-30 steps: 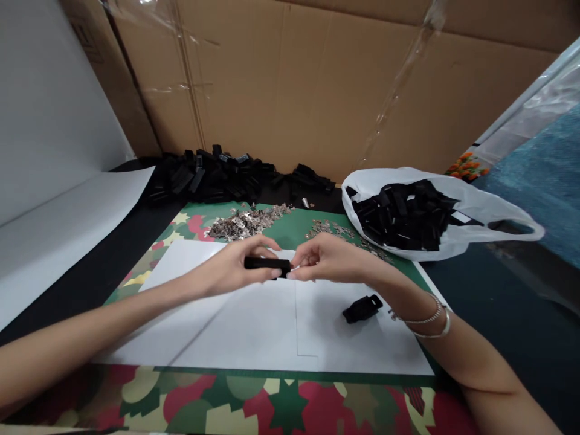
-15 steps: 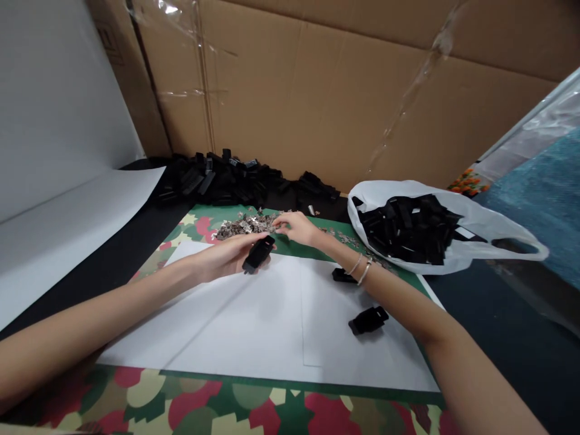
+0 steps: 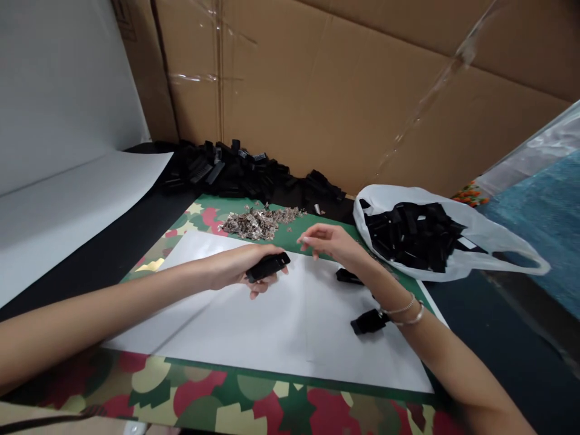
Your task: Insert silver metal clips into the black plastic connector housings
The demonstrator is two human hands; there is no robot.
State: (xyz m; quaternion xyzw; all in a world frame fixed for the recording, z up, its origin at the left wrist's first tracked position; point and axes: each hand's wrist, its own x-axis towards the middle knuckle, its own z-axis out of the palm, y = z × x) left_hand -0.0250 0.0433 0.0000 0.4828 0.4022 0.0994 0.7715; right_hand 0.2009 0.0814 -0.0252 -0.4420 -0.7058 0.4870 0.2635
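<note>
My left hand (image 3: 240,264) is wrapped around a small black plastic piece (image 3: 269,266), held over the white paper (image 3: 254,320) with a slot at its right end. To its right, my right hand (image 3: 330,243) hovers with thumb and fingertips drawn into a pinch. Whatever sits between those fingertips is too small to make out. Beyond both hands, a heap of small shiny metal pieces (image 3: 254,223) lies on the green patterned sheet. Two more black plastic pieces, one nearer (image 3: 369,322) and one farther (image 3: 348,276), rest on the paper by my right forearm, which partly covers them.
A big pile of black plastic parts (image 3: 235,169) lies at the back against a cardboard wall (image 3: 308,90). At the right, a white plastic bag (image 3: 480,264) holds more black parts. White sheeting (image 3: 90,211) curves up on the left.
My right hand has drawn back from the metal heap, toward me and to the right. My left hand has turned the black piece flatter and shifted slightly right. The view has tilted a little.
</note>
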